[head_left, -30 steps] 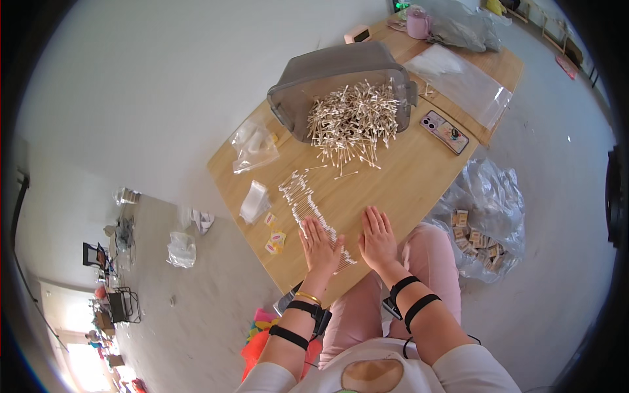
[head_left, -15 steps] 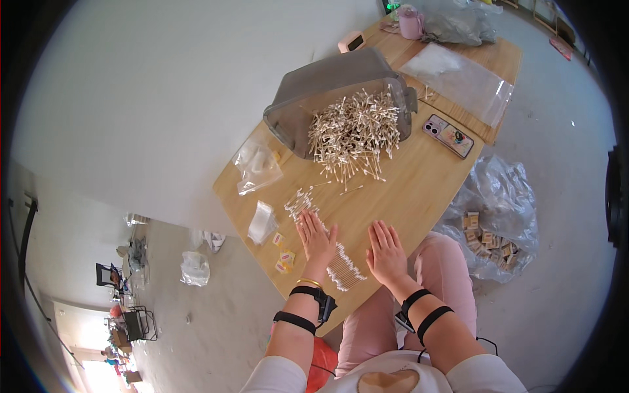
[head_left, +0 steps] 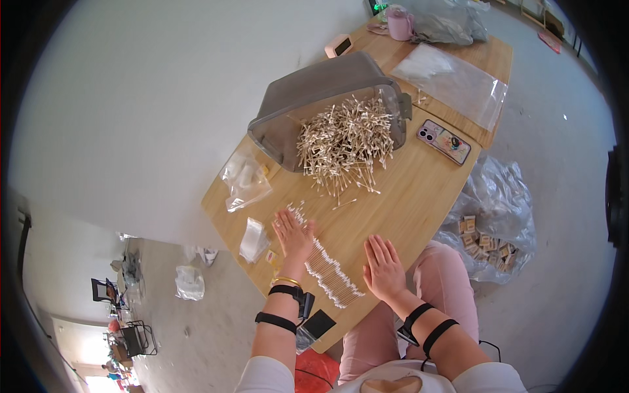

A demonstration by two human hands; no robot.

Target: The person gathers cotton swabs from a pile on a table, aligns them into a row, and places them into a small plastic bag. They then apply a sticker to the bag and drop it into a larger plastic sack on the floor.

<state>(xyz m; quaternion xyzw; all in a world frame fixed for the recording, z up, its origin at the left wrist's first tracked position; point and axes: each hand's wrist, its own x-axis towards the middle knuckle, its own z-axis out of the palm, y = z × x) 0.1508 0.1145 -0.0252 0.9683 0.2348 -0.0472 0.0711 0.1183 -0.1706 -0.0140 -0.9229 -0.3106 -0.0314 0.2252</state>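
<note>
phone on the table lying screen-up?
No. The phone lies face down on the wooden table, its patterned back and camera lenses showing, just right of the cotton swab pile.

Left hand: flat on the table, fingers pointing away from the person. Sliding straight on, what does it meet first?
Probably the loose pile of cotton swabs spilling from the tipped grey bin; the left hand already touches the aligned swab row.

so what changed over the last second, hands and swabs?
Both hands spread apart: left hand slid outward along the row of cotton swabs, right hand pulled off to its other side. The row now lies stretched out between them. Nothing gripped. Swab pile and phone unchanged.
</note>
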